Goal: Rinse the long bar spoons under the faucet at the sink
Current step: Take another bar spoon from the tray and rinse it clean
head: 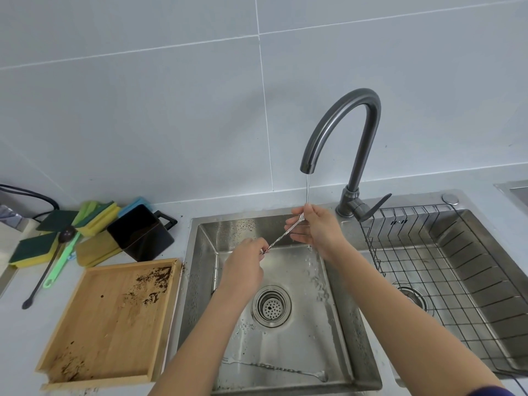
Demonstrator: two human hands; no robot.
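Observation:
I hold a long twisted metal bar spoon (281, 234) slantwise over the left sink basin (205, 281). My left hand (245, 261) pinches its lower end. My right hand (317, 227) grips its upper end right under the thin stream of water from the dark gooseneck faucet (343, 124). A second bar spoon (274, 368) lies flat on the basin floor near the front wall. The round drain strainer (271, 305) sits between my forearms.
A wire dish rack (428, 252) fills the right basin. Left of the sink lie a wooden tray (94, 335) with coffee grounds, a black square cup (140, 232), several sponges (94, 212), a dark long-handled spoon (45, 270) and a green brush.

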